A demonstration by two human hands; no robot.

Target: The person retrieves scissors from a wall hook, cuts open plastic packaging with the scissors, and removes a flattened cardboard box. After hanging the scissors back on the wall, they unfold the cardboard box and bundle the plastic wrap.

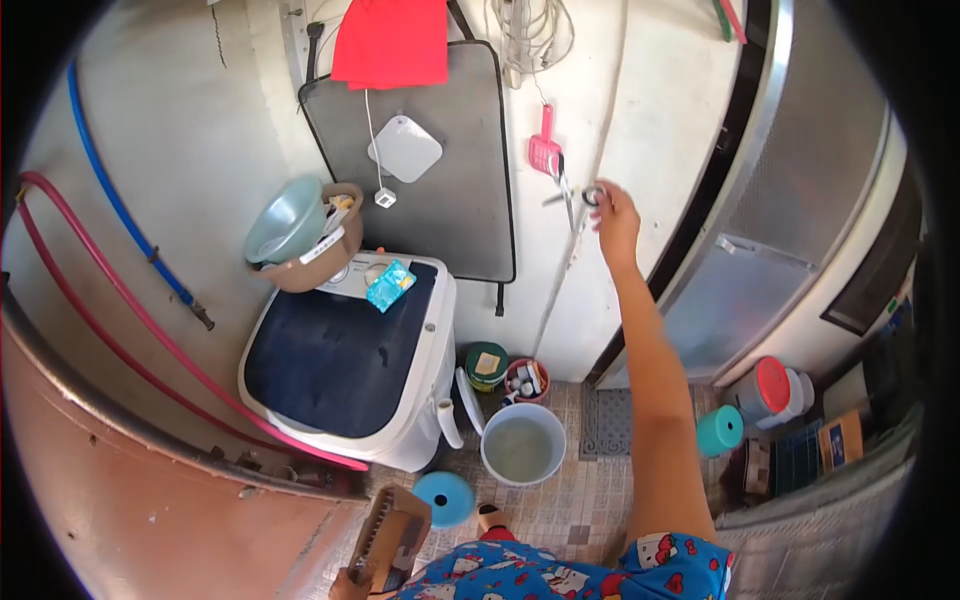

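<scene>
My right hand (617, 222) is stretched out to the wall, its fingers closed on the dark handle loop of a pair of scissors (571, 205). The scissors' blades look spread apart, near the lower end of a pink slotted scoop (545, 152) hanging on the wall. Low at the bottom edge, my left hand (348, 586) grips a brown cardboard box (397, 535); only part of that hand shows.
A washing machine (340, 365) stands left, with a blue packet (391, 286) and stacked basins (315, 262) on top. On the tiled floor are a bucket of cloudy water (523, 478), a blue stool (443, 499) and a drain mat (612, 425). A door (760, 270) is right.
</scene>
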